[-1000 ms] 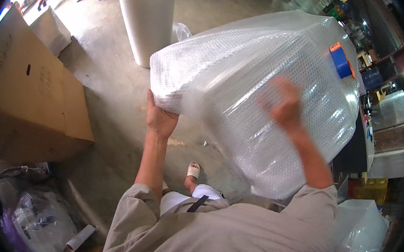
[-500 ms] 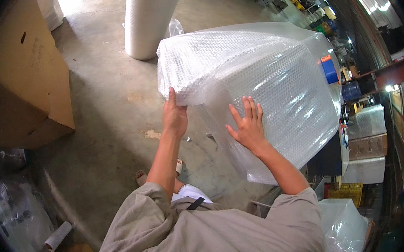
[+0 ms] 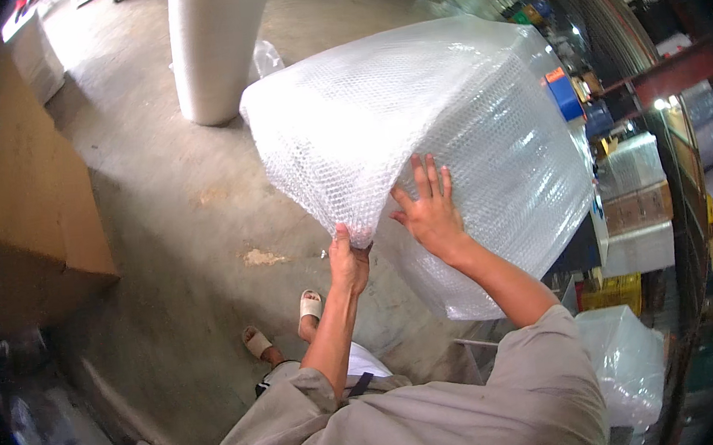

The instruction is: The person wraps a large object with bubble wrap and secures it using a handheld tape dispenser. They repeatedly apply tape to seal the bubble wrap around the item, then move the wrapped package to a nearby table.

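A wide sheet of clear bubble wrap is draped over a large bulky shape in front of me, and what lies beneath it cannot be made out. Pinched in my left hand is the sheet's near corner, drawn down to a point, thumb on top. My right hand lies against the bubble wrap to the right of that corner, its fingers spread and pointing away from me. A fold runs up from between the two hands.
A tall white roll stands on the concrete floor beyond the sheet. To the left is a large cardboard box. A blue tape roll sits at the sheet's right edge. Wrapped boxes and a yellow crate stand at the right.
My left hand has pulled the bubble wrap's edge toward me and to the right, stretching it into a corner. The right hand stays pressed on the sheet. The view has shifted somewhat.
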The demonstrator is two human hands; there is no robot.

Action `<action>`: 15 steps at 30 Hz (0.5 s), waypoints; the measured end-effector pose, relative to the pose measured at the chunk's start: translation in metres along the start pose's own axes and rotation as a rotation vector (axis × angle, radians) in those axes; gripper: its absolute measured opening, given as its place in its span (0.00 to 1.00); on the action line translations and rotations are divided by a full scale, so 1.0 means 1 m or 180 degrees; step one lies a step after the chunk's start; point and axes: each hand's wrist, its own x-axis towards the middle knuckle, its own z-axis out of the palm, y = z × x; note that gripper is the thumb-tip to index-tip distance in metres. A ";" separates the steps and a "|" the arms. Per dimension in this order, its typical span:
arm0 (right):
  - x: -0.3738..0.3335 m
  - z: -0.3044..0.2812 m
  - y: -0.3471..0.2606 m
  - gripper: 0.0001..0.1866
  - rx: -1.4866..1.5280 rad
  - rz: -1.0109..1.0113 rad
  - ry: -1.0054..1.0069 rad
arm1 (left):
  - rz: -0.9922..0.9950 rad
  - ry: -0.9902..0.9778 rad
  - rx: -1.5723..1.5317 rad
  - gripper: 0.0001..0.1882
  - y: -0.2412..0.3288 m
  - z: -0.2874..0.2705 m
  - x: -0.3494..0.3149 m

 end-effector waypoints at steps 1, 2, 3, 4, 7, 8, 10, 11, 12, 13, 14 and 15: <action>-0.001 0.000 0.002 0.29 0.0044 -0.0018 0.0029 | -0.0121 0.0056 0.0031 0.31 -0.007 -0.001 0.005; -0.002 0.000 0.004 0.30 0.0054 0.0046 -0.0056 | -0.0327 0.0373 0.0030 0.31 -0.012 -0.003 0.010; -0.002 -0.001 0.004 0.30 0.0055 0.0047 -0.0089 | -0.0279 0.0226 0.0159 0.29 -0.017 -0.003 0.015; -0.002 -0.002 0.004 0.30 0.0090 0.0023 -0.0128 | -0.0314 0.0325 0.0259 0.29 -0.021 -0.004 0.019; -0.007 -0.009 0.000 0.25 0.0498 0.0120 0.0165 | -0.0350 0.0441 0.0536 0.29 -0.026 -0.009 0.032; -0.008 -0.013 0.004 0.24 0.0700 -0.0004 0.0162 | -0.0299 0.0281 0.0608 0.30 -0.026 -0.011 0.036; -0.009 -0.023 0.024 0.21 0.0913 -0.0274 0.0521 | -0.0216 0.0406 0.1118 0.30 -0.023 -0.017 0.046; -0.009 -0.027 0.044 0.20 0.0917 -0.0173 0.0865 | -0.0358 0.0592 0.1402 0.30 -0.022 -0.022 0.050; -0.008 -0.033 0.079 0.19 0.0877 -0.0253 0.1144 | -0.0416 0.0496 0.1612 0.30 -0.021 -0.028 0.054; -0.005 -0.038 0.119 0.19 0.0792 -0.0483 0.1648 | -0.0560 0.0607 0.1778 0.29 -0.020 -0.034 0.056; 0.001 -0.044 0.171 0.22 0.0247 0.0036 0.2125 | -0.0668 0.0627 0.1940 0.27 -0.020 -0.042 0.059; 0.004 -0.048 0.222 0.24 -0.0060 0.1194 0.2110 | -0.0691 0.0740 0.2097 0.25 -0.021 -0.051 0.061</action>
